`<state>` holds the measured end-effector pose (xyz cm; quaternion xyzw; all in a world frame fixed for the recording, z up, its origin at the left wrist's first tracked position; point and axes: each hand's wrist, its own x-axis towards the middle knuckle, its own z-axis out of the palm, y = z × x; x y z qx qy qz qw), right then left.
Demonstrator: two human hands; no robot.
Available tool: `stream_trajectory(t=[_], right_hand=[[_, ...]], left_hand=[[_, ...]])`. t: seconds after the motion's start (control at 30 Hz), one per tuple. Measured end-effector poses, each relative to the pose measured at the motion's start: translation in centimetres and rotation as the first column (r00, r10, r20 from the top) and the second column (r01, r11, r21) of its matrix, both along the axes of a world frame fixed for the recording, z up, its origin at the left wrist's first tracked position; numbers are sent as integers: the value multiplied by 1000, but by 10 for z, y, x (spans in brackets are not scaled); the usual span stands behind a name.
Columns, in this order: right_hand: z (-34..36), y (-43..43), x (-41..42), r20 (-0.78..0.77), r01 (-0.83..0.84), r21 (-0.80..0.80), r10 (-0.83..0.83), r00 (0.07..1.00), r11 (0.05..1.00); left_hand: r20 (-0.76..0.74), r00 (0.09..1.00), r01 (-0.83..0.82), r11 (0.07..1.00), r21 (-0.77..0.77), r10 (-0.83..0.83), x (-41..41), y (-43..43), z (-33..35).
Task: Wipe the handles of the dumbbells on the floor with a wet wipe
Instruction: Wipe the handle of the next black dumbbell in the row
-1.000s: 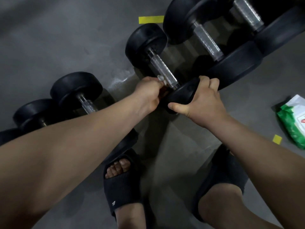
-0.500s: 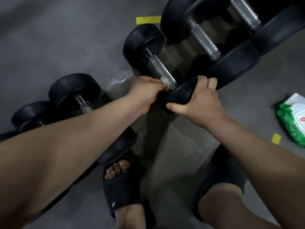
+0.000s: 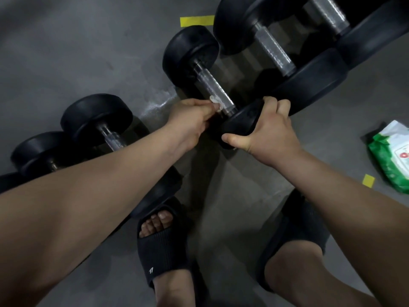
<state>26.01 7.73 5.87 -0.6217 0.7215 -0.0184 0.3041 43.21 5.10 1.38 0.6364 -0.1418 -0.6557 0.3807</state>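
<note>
Presently left hand (image 3: 190, 120) fingers pinch wet wipe (image 3: 215, 102) against dumbbell handle (image 3: 212, 87). Right hand (image 3: 269, 131) fingers curl round near weight head (image 3: 242, 120) on floor (image 3: 66, 52).

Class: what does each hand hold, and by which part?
The left hand pinches a white wet wipe against the ribbed metal dumbbell handle; the right hand grips the dumbbell's near black round weight by its rim.

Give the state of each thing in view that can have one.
left hand: pinches the wet wipe against the dumbbell handle.
right hand: grips the near head of that dumbbell.
wet wipe: crumpled, touching the handle towards its near end.
pack of wipes: lying on the floor; open or sealed cannot be told.
</note>
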Motion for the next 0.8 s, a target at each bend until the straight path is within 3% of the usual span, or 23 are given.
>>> stream_trajectory(t=[0.13,0.3,0.47,0.6,0.8], right_hand=[[0,0,0,0,4,-8,-4,1000,1000],[1,0,0,-9,2,-6,-2,1000,1000],[1,0,0,-11,0,5,0,1000,1000],[1,0,0,-11,6,-1,-6,1000,1000],[2,0,-1,-8,9,16,-9,1000,1000]], left_hand=[[263,963,79,995,-65,-60,-5,0,5],[324,933,-121,984,-133,159,-3,-14,12],[455,890,73,973,-220,36,-16,-7,15],[503,858,32,966,-256,105,-9,-40,17],[778,627,392,876,-280,-32,-5,-30,13]])
